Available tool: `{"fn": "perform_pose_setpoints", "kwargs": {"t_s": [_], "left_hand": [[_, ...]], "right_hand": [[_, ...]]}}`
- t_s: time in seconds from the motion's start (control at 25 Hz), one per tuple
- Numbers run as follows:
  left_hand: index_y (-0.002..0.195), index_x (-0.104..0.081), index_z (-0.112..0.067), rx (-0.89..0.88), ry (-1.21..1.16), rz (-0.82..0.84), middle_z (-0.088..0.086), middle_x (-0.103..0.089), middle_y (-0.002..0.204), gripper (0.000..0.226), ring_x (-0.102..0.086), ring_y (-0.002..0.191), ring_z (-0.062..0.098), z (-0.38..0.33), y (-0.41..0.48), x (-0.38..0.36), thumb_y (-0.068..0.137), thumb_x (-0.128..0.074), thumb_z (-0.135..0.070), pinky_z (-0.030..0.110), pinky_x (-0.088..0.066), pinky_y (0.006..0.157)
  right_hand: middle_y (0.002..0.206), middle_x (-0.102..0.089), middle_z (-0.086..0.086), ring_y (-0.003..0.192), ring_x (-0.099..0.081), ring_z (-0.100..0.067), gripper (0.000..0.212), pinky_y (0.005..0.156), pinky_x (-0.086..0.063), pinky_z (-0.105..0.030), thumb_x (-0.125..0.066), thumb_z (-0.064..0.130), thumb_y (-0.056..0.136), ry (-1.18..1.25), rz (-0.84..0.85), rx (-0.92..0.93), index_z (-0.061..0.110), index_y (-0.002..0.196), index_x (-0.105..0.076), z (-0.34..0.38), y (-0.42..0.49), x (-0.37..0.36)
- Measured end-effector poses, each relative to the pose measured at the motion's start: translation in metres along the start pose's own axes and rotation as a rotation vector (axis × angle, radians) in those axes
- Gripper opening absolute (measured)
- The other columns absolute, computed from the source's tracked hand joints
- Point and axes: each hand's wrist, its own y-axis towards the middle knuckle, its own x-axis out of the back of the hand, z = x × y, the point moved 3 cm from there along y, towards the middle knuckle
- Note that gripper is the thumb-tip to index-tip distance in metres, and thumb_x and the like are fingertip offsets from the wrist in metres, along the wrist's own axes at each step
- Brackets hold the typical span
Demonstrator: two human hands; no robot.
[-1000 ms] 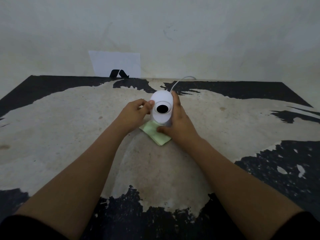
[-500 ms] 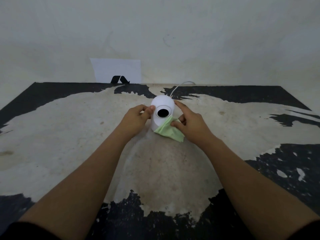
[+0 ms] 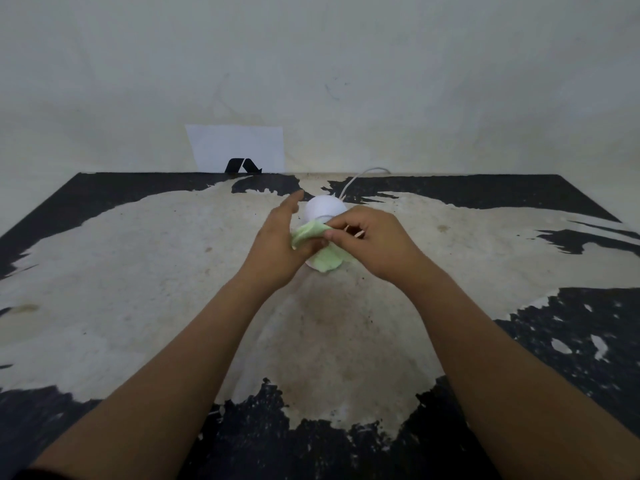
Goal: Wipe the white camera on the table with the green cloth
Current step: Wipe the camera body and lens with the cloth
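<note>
The white camera (image 3: 325,206) stands upright at the middle of the table, with only its rounded top showing above my hands. The green cloth (image 3: 327,258) is pressed over the camera's front and hides the lens. My right hand (image 3: 370,242) pinches the cloth's upper edge against the camera. My left hand (image 3: 280,245) grips the camera's left side and lower body, thumb on the cloth and index finger stretched up beside the dome.
A white cable (image 3: 356,178) runs from behind the camera to the table's far edge. A white paper sheet with a black mark (image 3: 237,148) leans on the wall at the back left. The worn black and cream table (image 3: 138,271) extends widely on both sides.
My right hand has lifted the green cloth from the table in front of the base up over the camera's lens. My left hand has slid down and forward around the camera body.
</note>
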Motion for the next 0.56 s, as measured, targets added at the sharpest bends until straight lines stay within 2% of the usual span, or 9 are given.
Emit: {"fn": "perform_pose_setpoints", "kwargs": {"t_s": [0.08, 0.16, 0.2, 0.28, 0.36, 0.4, 0.56], "left_hand": [[0.131, -0.045, -0.03, -0.022, 0.026, 0.025, -0.005, -0.059, 0.116, 0.057, -0.059, 0.103, 0.015, 0.001, 0.01, 0.002, 0.08, -0.07, -0.03, 0.027, -0.047, 0.086], [0.125, -0.051, -0.032, -0.014, 0.016, 0.049, -0.009, -0.061, 0.104, 0.047, -0.059, 0.089, 0.003, 0.003, 0.016, 0.005, 0.081, -0.068, -0.025, 0.021, -0.047, 0.077], [0.121, -0.052, -0.034, -0.005, -0.011, 0.061, -0.009, -0.062, 0.101, 0.044, -0.058, 0.087, 0.0, 0.005, 0.017, 0.006, 0.082, -0.067, -0.024, 0.02, -0.045, 0.075], [0.115, -0.054, -0.038, 0.006, -0.086, 0.074, -0.01, -0.063, 0.099, 0.039, -0.059, 0.088, 0.004, 0.009, 0.02, 0.007, 0.08, -0.062, -0.023, 0.022, -0.043, 0.076], [0.111, -0.055, -0.039, 0.014, -0.121, 0.073, -0.01, -0.064, 0.099, 0.036, -0.06, 0.09, 0.01, 0.011, 0.022, 0.007, 0.081, -0.061, -0.021, 0.026, -0.044, 0.077], [0.11, -0.055, -0.038, 0.024, -0.123, 0.067, -0.011, -0.064, 0.098, 0.033, -0.06, 0.09, 0.012, 0.011, 0.023, 0.007, 0.081, -0.061, -0.021, 0.027, -0.044, 0.076], [0.108, -0.051, -0.028, 0.077, -0.072, 0.017, -0.01, -0.059, 0.094, 0.03, -0.056, 0.084, 0.011, -0.001, 0.025, 0.001, 0.08, -0.064, -0.03, 0.026, -0.041, 0.066]], "right_hand": [[0.097, -0.064, 0.002, 0.078, -0.056, -0.002, 0.015, 0.07, -0.042, -0.017, -0.061, 0.028, 0.089, 0.022, -0.05, -0.03, 0.024, 0.098, -0.072, 0.001, 0.007, 0.003], [0.108, -0.06, 0.002, 0.083, -0.056, -0.003, 0.02, 0.075, -0.042, -0.017, -0.055, 0.029, 0.093, 0.013, -0.104, -0.075, 0.025, 0.108, -0.067, -0.002, 0.018, 0.003], [0.115, -0.059, 0.0, 0.088, -0.056, -0.006, 0.023, 0.081, -0.044, -0.02, -0.052, 0.028, 0.094, 0.027, -0.127, -0.105, 0.026, 0.113, -0.065, -0.007, 0.024, 0.003], [0.124, -0.06, 0.0, 0.101, -0.058, -0.011, 0.026, 0.095, -0.047, -0.031, -0.049, 0.026, 0.095, 0.118, -0.149, -0.18, 0.024, 0.117, -0.064, -0.019, 0.034, 0.001], [0.118, -0.064, 0.002, 0.105, -0.059, -0.015, 0.024, 0.096, -0.051, -0.041, -0.051, 0.026, 0.094, 0.208, -0.135, -0.231, 0.022, 0.111, -0.067, -0.029, 0.039, -0.002], [0.113, -0.066, 0.003, 0.103, -0.06, -0.015, 0.022, 0.093, -0.053, -0.042, -0.054, 0.025, 0.093, 0.23, -0.131, -0.238, 0.022, 0.108, -0.069, -0.033, 0.04, -0.003], [0.102, -0.068, 0.006, 0.094, -0.061, -0.011, 0.015, 0.084, -0.05, -0.031, -0.058, 0.021, 0.09, 0.329, -0.124, -0.229, 0.021, 0.098, -0.071, -0.036, 0.043, -0.002]]}}
